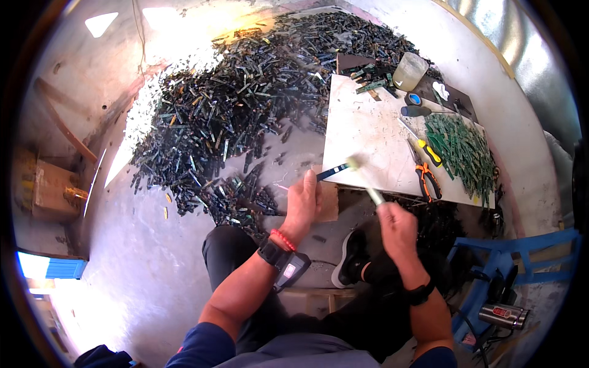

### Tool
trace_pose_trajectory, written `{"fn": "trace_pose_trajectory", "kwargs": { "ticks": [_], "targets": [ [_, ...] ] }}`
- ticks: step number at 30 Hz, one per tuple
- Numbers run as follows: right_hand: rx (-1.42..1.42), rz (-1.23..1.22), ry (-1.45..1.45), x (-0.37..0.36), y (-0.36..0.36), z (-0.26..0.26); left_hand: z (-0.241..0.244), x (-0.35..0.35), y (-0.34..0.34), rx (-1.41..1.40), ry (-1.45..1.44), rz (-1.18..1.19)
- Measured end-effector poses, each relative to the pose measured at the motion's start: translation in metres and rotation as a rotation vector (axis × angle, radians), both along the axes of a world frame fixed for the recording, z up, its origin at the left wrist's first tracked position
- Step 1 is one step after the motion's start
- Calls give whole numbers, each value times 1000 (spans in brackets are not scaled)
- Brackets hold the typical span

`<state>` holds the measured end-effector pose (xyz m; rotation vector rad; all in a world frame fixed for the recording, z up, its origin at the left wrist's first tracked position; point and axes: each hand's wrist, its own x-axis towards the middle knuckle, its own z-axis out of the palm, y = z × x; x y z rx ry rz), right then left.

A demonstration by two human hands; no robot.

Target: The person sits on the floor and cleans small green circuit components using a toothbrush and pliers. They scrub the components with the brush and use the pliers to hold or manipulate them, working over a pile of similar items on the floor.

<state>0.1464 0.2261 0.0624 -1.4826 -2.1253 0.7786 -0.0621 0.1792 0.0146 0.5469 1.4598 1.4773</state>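
Note:
My left hand (303, 200) holds one end of a narrow dark strip (333, 171) above the near left corner of a white board (359, 133). My right hand (399, 225) grips the pale handle of a brush-like tool (373, 193); its blurred head is at the strip's far end. On the board lie orange-and-black pliers (427, 177), a yellow-and-black screwdriver (429, 152), a dark-handled screwdriver (416, 111) and a heap of green strips (460, 152). A roll of tape (413, 99) and a cloudy plastic container (410, 71) stand near its back edge.
A large pile of dark strips (221, 110) covers the floor ahead and to the left. Cardboard (329, 202) lies under the board's near left corner. A blue stool or frame (529, 253) and a metal cylinder (503, 316) are at right, a cardboard box (55, 191) at left.

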Motion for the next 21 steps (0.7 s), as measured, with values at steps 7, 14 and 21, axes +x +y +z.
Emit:
{"fn": "trace_pose_trajectory", "kwargs": {
  "ticks": [7, 14, 21],
  "targets": [
    [5, 69, 99, -5, -6, -6, -4, 2, 4, 26, 23, 28],
    [-74, 53, 202, -6, -6, -7, -10, 3, 3, 53, 37, 22],
    [-80, -15, 254, -1, -2, -10, -4, 5, 2, 15, -25, 10]
  ]
}}
